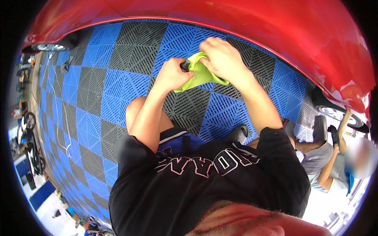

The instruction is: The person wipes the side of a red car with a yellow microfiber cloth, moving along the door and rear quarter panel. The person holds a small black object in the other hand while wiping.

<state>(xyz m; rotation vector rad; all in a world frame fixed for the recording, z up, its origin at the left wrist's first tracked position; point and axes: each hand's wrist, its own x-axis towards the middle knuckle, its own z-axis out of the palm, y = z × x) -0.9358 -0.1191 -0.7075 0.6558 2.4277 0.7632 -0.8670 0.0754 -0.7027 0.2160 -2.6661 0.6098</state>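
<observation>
In front of me, low beside a red car (265, 23), both hands are at a lime-green cloth (200, 73). My left hand (174, 74) is closed around a small black object (185, 65), perhaps a bottle or a tool handle, most of it hidden in the fist. The thumb of that hand also presses on the cloth's edge. My right hand (221, 57) grips the cloth from its upper right side, the fingers bent over it. The cloth is bunched and hangs between the two hands above the floor.
Blue and dark grey slatted tiles (130, 85) make up the floor. A white cord (57, 118) runs along it at left, near a grey cloth (67, 64). At right, another person (322, 153) crouches by a car wheel (339, 115). Motorcycles (31, 147) stand at far left.
</observation>
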